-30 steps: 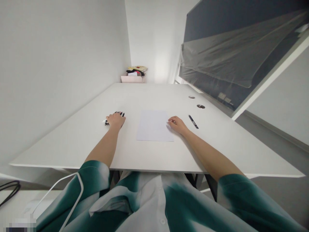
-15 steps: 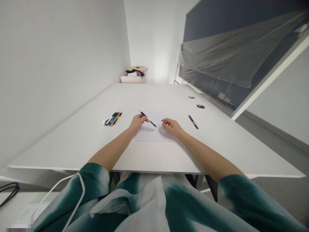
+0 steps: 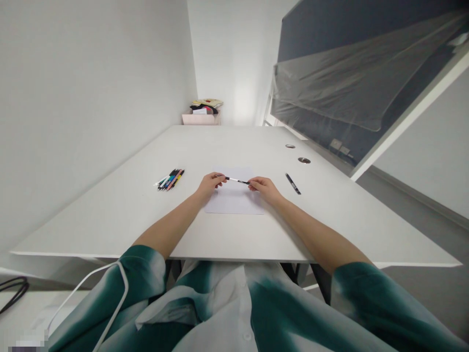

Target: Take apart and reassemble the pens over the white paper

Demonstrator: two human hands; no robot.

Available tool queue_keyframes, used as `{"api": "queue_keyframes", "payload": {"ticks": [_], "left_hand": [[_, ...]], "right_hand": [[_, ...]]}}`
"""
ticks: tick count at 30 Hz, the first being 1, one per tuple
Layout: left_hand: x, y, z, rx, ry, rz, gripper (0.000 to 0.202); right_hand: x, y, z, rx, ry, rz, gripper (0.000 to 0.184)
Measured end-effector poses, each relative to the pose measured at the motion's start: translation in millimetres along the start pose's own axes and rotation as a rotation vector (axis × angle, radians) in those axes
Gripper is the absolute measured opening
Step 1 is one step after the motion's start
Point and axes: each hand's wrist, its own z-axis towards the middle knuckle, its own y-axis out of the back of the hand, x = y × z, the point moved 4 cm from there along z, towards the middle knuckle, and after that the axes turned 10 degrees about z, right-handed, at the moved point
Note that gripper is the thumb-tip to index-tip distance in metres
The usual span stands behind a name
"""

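Currently: pen (image 3: 235,180), long axis level, left-to-right, just above paper (image 3: 234,204); left hand (image 3: 208,185) pinches one end, right hand (image 3: 264,187) the other, both grips closed; spare pens (image 3: 169,179) farther left.

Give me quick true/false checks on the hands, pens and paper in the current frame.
1. The left hand and right hand hold one pen between them over the sheet of paper. True.
2. The bunch of coloured pens lies right of the paper. False: it lies left of it.
3. A lone black pen lies on the table right of the right hand. True.
4. The left hand rests on the bunch. False: they are apart.
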Motion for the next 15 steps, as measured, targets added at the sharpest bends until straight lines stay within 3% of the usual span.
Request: {"api": "queue_keyframes", "payload": {"ticks": [7, 15], "left_hand": [[11, 8.8, 4, 0.006, 0.027, 0.005, 0.032], [9, 9.7, 2, 0.004, 0.02, 0.074, 0.032]], "right_hand": [[-5, 12, 3, -0.092, -0.034, 0.065, 0.035], [-10, 13, 3, -0.128, -0.047, 0.132, 0.032]]}}
